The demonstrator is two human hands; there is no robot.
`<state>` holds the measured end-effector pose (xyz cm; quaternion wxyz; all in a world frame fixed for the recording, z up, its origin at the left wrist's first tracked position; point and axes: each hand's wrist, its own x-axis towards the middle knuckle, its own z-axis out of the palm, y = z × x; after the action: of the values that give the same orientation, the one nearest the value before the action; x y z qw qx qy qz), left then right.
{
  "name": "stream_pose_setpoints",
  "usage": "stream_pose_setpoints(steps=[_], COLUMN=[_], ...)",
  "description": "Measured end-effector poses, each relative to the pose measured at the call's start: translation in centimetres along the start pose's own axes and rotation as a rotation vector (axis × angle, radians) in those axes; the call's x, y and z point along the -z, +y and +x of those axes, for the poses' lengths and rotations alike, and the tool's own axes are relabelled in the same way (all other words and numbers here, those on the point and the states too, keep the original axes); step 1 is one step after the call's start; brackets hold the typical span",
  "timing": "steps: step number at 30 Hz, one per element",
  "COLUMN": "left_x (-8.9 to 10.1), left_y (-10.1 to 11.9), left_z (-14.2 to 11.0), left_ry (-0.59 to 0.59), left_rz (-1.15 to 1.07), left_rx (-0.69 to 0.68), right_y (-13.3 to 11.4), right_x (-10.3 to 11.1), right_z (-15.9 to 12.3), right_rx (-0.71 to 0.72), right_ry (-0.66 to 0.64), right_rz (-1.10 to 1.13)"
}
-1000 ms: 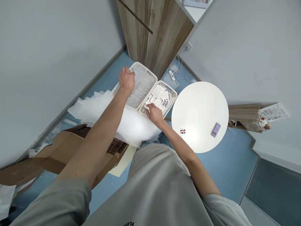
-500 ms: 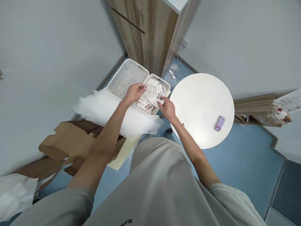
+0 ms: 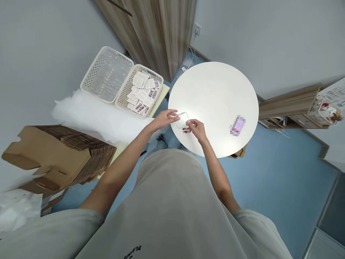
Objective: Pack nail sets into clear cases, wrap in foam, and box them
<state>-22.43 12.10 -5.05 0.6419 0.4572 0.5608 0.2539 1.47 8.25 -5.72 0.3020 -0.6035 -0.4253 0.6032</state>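
Observation:
Over the near left part of the round white table (image 3: 215,86), my left hand (image 3: 165,119) grips a small clear plastic case (image 3: 182,116) between thumb and fingers. My right hand (image 3: 197,129) is closed at the other side of the case, its fingertips pinching what looks like a small printed card (image 3: 186,130) with dark red marks. The right fingers partly cover the card, and whether it lies inside or under the case I cannot tell. To the left, a white basket (image 3: 121,102) holds many similar cards (image 3: 141,88).
Another white basket (image 3: 84,83) with clear plastic cases stands beside the card basket. White foam sheets (image 3: 99,115) and folded cardboard boxes (image 3: 72,154) lie at the left. A purple blurred object (image 3: 238,125) rests on the table's right part. A wooden cabinet (image 3: 153,32) stands behind.
Both hands have moved from above the baskets to over the table. The clear case came along in my left hand, and a printed card now shows at my right fingertips. The view has shifted.

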Motion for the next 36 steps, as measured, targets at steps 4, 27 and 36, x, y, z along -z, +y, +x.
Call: stream_pose_setpoints(steps=[4,27,36], left_x=[-6.0,-12.9,-12.5], left_y=[-2.0,-2.6,-3.5], left_z=[0.2,-4.0,-4.6], left_ry=[0.033,-0.153,-0.144], left_rz=[-0.209,0.007,0.024], left_rx=[0.128,0.021,0.060], right_y=[4.2,6.9,8.2], right_x=[3.1,11.0,10.5], right_z=[-2.3,-5.9,-6.8], right_rx=[-0.059,0.096,0.036], right_ry=[0.085,-0.277,-0.332], right_rz=[0.031,-0.236,-0.215])
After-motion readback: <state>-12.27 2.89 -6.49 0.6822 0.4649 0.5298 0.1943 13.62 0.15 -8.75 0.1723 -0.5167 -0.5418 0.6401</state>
